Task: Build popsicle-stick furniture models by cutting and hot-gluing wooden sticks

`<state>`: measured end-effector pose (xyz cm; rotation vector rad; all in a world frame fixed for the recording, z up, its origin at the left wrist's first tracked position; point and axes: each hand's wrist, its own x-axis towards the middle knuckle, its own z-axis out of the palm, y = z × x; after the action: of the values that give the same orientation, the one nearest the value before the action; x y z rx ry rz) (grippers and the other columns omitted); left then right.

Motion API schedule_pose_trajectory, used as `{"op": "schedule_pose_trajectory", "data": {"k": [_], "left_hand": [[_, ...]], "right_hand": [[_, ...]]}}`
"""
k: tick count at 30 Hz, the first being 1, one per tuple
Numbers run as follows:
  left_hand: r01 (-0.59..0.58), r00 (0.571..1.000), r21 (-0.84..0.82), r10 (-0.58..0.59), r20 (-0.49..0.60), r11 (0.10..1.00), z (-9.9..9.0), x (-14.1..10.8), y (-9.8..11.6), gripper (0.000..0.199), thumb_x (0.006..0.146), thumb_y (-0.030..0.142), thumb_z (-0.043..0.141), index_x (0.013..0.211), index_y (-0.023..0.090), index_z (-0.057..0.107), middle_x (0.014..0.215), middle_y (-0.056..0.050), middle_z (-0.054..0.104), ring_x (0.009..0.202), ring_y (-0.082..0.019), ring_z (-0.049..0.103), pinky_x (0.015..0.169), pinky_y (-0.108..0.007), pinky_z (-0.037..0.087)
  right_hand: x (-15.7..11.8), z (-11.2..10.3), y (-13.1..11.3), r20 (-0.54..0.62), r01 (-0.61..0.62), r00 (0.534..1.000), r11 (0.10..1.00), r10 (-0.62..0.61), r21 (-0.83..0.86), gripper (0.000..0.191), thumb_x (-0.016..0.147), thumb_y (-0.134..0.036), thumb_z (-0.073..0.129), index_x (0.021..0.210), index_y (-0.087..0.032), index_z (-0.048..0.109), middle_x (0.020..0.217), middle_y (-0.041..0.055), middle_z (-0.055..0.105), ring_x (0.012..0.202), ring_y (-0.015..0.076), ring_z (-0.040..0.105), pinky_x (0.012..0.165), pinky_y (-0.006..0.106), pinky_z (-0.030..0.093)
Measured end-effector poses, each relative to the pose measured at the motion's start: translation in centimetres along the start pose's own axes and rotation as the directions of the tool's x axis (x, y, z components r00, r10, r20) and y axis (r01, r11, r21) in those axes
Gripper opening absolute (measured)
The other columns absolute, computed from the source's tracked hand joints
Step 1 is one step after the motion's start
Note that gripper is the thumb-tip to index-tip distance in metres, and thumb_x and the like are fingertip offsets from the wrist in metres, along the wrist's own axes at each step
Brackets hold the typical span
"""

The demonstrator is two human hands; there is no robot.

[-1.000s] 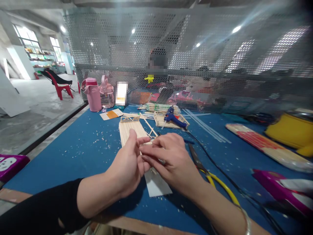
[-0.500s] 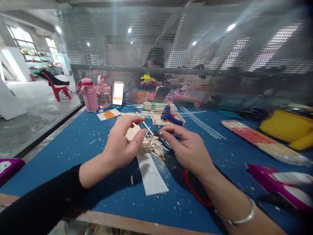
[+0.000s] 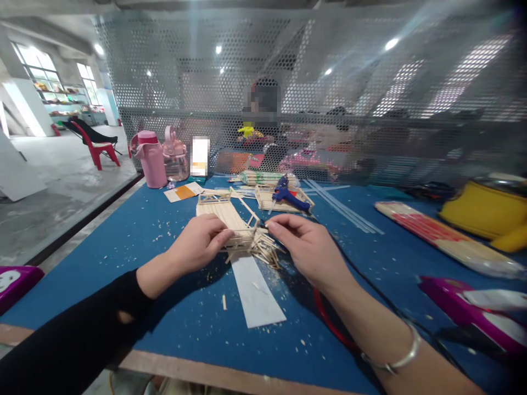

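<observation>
A small model built of thin wooden sticks, with a slatted bed and raised railings at its ends, lies on the blue table. My left hand is closed on its near left end, thumb along the front railing. At the model's right corner, my right hand pinches a tiny pale piece that looks like a short cut stick; the fingers partly hide it. Between the hands lies a heap of short cut sticks. A white paper strip reaches toward me from under the model.
Behind lie a blue glue gun, another stick frame and clear glue sticks. Bagged sticks and a purple-and-white object are to the right. A red handle is under my right forearm. A pink flask stands back left.
My left hand has come down from above the model and closed on its near end, leaving more of the slatted bed visible. My right hand stays pinched near the same corner.
</observation>
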<state>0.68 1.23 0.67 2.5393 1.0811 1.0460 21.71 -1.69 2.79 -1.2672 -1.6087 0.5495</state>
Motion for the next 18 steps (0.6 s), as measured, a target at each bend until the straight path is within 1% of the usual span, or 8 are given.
{"op": "schedule_pose_trajectory", "data": {"k": [3,5,6,9,11,12,14,18], "left_hand": [[0.014,0.98,-0.121,-0.037,-0.193,0.993,-0.1,-0.2,0.7,0.026,0.09,0.024,0.048,0.068,0.015,0.059,0.065,-0.002,0.06,0.063,-0.013,0.054,0.059,-0.024,0.041],[-0.003,0.961,-0.17,-0.044,-0.275,0.985,-0.3,-0.5,1.4,0.026,0.09,0.025,0.049,0.068,0.015,0.059,0.063,-0.002,0.06,0.062,-0.012,0.054,0.059,-0.023,0.041],[-0.012,0.952,-0.186,-0.046,-0.302,0.982,-0.4,-0.6,1.7,0.026,0.09,0.025,0.049,0.068,0.015,0.059,0.063,-0.002,0.06,0.061,-0.012,0.054,0.058,-0.023,0.041],[-0.028,0.935,-0.218,-0.052,-0.351,0.976,-0.5,-0.8,2.5,0.027,0.089,0.024,0.05,0.066,0.014,0.06,0.062,-0.001,0.061,0.058,-0.01,0.053,0.057,-0.022,0.04],[-0.037,0.927,-0.236,-0.055,-0.37,0.971,-0.4,-0.9,2.9,0.028,0.089,0.024,0.05,0.065,0.014,0.059,0.06,-0.001,0.06,0.057,-0.009,0.052,0.055,-0.021,0.039],[-0.04,0.924,-0.243,-0.056,-0.378,0.969,-0.3,-1.0,3.1,0.028,0.089,0.023,0.05,0.064,0.014,0.059,0.06,-0.001,0.059,0.056,-0.009,0.052,0.055,-0.021,0.039],[-0.046,0.92,-0.254,-0.058,-0.387,0.966,-0.1,-1.0,3.3,0.027,0.089,0.023,0.051,0.064,0.014,0.059,0.06,-0.001,0.059,0.056,-0.009,0.053,0.055,-0.021,0.039],[-0.056,0.921,-0.269,-0.054,-0.387,0.962,0.2,-1.1,3.5,0.026,0.088,0.022,0.052,0.064,0.015,0.06,0.06,-0.001,0.06,0.057,-0.01,0.053,0.056,-0.021,0.04]], "right_hand": [[-0.2,-0.1,-0.3,-0.048,0.091,0.995,0.995,-0.089,0.036,0.016,0.078,-0.035,0.063,0.074,-0.02,0.067,0.072,0.0011,0.068,0.066,0.0139,0.06,0.063,0.026,0.049],[-0.5,-0.2,-0.6,-0.08,0.203,0.977,0.978,-0.2,0.037,0.011,0.08,-0.031,0.063,0.075,-0.021,0.066,0.074,0.0003,0.067,0.069,0.0132,0.06,0.066,0.026,0.049],[-0.7,-0.1,-0.7,-0.095,0.267,0.96,0.963,-0.263,0.03,0.009,0.081,-0.029,0.063,0.076,-0.021,0.066,0.076,0.0,0.066,0.071,0.013,0.06,0.068,0.027,0.049],[-1.3,0.1,-1.3,-0.142,0.449,0.883,0.893,-0.448,-0.022,0.002,0.083,-0.023,0.062,0.083,-0.023,0.064,0.083,-0.0003,0.063,0.081,0.0136,0.059,0.078,0.03,0.049],[-1.7,0.3,-1.7,-0.172,0.527,0.83,0.847,-0.531,-0.072,0.006,0.084,-0.02,0.061,0.087,-0.025,0.064,0.09,0.0009,0.06,0.091,0.0151,0.058,0.085,0.034,0.047],[-1.8,0.5,-1.9,-0.18,0.548,0.811,0.831,-0.557,-0.098,0.007,0.084,-0.02,0.061,0.088,-0.025,0.064,0.094,0.0018,0.059,0.096,0.0161,0.057,0.088,0.036,0.046],[-2.0,0.7,-2.3,-0.177,0.559,0.797,0.816,-0.578,-0.145,0.007,0.085,-0.021,0.061,0.088,-0.025,0.064,0.101,0.0037,0.058,0.104,0.0184,0.055,0.092,0.04,0.045],[-1.9,1.3,-2.4,-0.159,0.543,0.802,0.814,-0.576,-0.208,0.005,0.085,-0.022,0.061,0.088,-0.025,0.066,0.112,0.0067,0.057,0.114,0.0218,0.053,0.096,0.046,0.041]]}}
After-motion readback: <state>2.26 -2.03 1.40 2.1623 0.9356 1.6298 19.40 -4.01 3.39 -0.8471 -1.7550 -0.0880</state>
